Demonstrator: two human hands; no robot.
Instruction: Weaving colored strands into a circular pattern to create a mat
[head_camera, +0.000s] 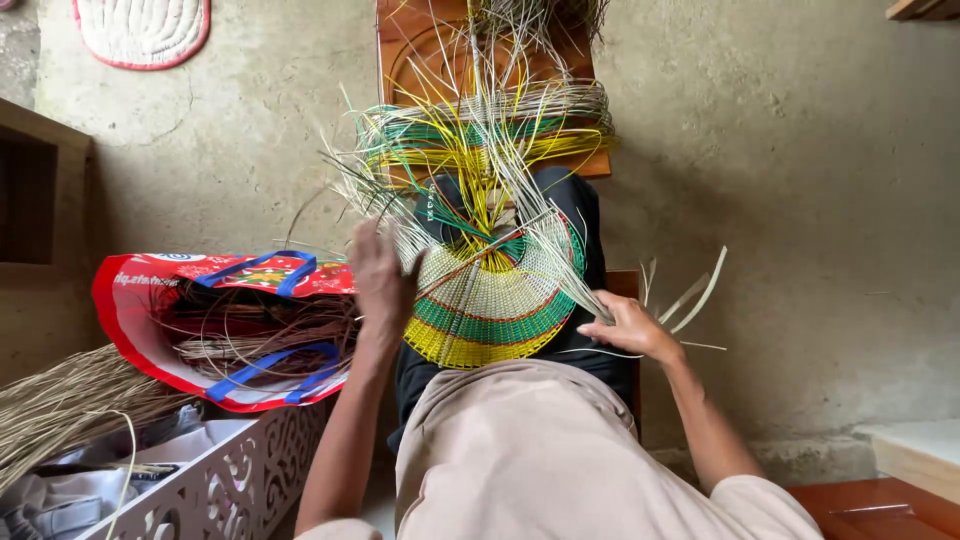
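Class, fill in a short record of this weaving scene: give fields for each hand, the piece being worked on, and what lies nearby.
Left hand: raised at the left edge of the woven disc, among loose strands
Right hand: gripping pale strands at the disc's right edge
Woven disc: round, in yellow, green, pale and red bands, on the lap
Loose strands: fanning upward
Red bag: left, holding dry fibres

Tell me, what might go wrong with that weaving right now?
1. The loose strands fan out in a tangle above the woven disc; the left hand could pick a wrong one.
2. The right hand holds only the disc's edge, so it might slip off the lap.
3. Strands near the bag could snag on its handles.
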